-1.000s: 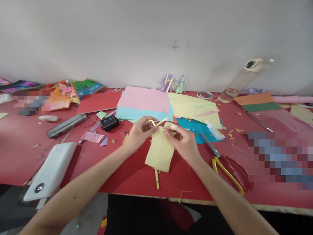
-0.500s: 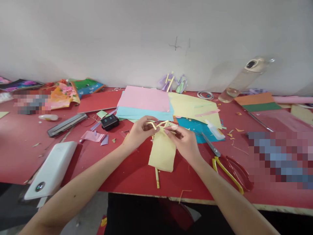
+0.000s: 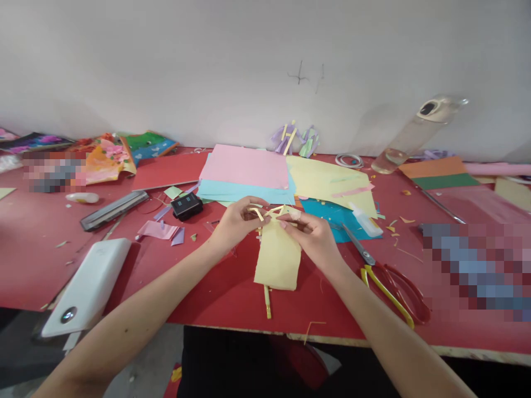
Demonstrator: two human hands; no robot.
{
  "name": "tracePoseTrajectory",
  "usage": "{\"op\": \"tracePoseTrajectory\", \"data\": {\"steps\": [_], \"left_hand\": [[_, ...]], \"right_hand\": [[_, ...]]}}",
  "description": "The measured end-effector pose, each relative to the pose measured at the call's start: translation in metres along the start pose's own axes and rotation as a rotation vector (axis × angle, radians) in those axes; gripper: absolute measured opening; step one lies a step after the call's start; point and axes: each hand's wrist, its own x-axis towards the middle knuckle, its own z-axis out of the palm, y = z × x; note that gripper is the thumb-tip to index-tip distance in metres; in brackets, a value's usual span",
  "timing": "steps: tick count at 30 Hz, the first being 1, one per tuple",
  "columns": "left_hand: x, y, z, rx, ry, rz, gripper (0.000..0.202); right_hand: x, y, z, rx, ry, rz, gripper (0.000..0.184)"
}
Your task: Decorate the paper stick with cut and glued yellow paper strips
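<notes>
Near the middle of the red table, my left hand [image 3: 240, 222] and my right hand [image 3: 311, 232] meet at the top of a pale yellow paper piece [image 3: 279, 258]. Both are closed in a pinch. Thin yellow paper strips [image 3: 274, 210] bend upward between the fingertips, some close to my left thumb. The paper piece hangs down toward the table's front edge. From under its lower end sticks out a narrow yellow paper stick [image 3: 267, 303]. My fingers hide exactly where strips and paper join.
Open scissors [image 3: 367, 258] lie right of my right hand, beside a glue bottle [image 3: 365, 221]. Pink paper [image 3: 244, 166] and yellow paper [image 3: 323, 177] lie behind. A black box [image 3: 186, 207] and white power bank [image 3: 89, 284] lie left. A clear bottle [image 3: 409, 138] leans against the wall.
The lower end of the yellow paper piece has swung slightly to the right. Both hands keep their pinch in nearly the same place.
</notes>
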Motion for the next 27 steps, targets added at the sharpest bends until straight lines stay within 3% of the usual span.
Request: {"op": "tracePoseTrajectory", "data": {"steps": [14, 27], "left_hand": [[0.0004, 0.0017, -0.0004, -0.044, 0.023, -0.014, 0.033], [0.0005, 0.0002, -0.0008, -0.053, 0.004, 0.003, 0.027]], "right_hand": [[0.0031, 0.0015, -0.0057, 0.057, -0.065, 0.045, 0.026], [0.0026, 0.0012, -0.0032, 0.022, 0.005, -0.008, 0.015]]}}
